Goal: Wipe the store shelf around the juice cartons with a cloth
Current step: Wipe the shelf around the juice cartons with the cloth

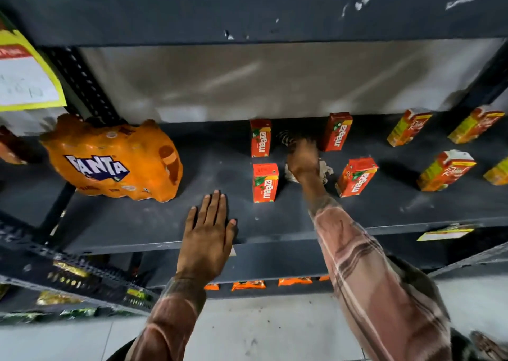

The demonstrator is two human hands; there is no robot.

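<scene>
The dark grey shelf (154, 223) carries several small red Maaza juice cartons: two on the left (260, 138) (265, 182) and two on the right (337, 132) (356, 177). My right hand (302, 158) reaches in between them, blurred, pressing a pale crumpled cloth (325, 169) onto the shelf; the hand covers most of the cloth. My left hand (210, 233) lies flat, palm down, on the shelf's front edge, fingers spread and holding nothing.
An orange Fanta multipack (112, 158) sits at the shelf's left. Yellow and red Real juice cartons (446, 170) (409, 130) stand at the right. The upper shelf (247, 11) overhangs. A price tag (445, 233) hangs on the front edge. Snack packets fill the lower shelves.
</scene>
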